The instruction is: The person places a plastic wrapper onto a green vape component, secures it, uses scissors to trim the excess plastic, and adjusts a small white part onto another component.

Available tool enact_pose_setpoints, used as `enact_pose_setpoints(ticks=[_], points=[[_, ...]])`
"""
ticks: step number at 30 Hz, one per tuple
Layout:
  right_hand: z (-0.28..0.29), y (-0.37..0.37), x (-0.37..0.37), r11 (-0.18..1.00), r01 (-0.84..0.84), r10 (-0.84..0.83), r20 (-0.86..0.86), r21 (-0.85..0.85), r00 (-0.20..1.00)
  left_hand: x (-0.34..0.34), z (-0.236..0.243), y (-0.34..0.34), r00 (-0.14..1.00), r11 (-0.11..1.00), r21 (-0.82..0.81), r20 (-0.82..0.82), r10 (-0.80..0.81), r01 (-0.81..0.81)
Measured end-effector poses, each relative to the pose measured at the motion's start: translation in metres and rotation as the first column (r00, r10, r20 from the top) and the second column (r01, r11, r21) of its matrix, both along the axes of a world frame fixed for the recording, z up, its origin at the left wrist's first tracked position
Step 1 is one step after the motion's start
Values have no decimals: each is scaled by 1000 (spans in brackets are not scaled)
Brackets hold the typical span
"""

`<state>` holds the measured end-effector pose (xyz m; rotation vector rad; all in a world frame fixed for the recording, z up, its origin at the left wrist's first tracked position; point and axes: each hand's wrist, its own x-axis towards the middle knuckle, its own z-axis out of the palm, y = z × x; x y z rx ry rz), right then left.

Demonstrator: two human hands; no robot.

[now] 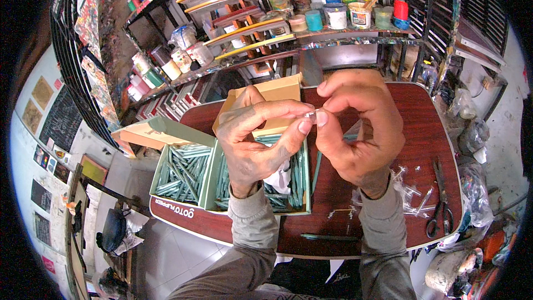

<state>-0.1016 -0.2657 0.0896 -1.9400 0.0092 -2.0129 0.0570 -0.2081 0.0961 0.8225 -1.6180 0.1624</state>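
Observation:
My left hand (252,141) and my right hand (361,128) meet above the wooden table (422,128), pinching a small clear piece (311,115) between thumbs and fingertips. Beneath them are two open green cardboard boxes (210,180), full of pale teal, pen-like sticks (180,169); white paper partly shows in the right one, much of which my left hand hides. A loose stick (328,237) lies along the near edge. Small clear plastic bits (411,194) are scattered right of my right wrist, beside black scissors (441,216).
Shelves with paint pots (336,18) and wooden-handled squeegees (239,0) stand behind the table. Plastic bags (474,189) and a stained bucket (447,272) crowd the right side. At left are a wall with dark boards (61,119) and a black padded object (114,228).

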Motion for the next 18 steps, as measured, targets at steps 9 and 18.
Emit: enact_pose_setpoints(ticks=[9, 18], points=[[-1, 6, -1, 891, -321, 352, -39, 321, 935, -2, 6, -4, 986, 973, -159, -26, 166, -168], [-4, -3, 4, 906, -334, 342, 15, 258, 939, -5, 9, 4, 962, 952, -170, 56, 266, -254]])
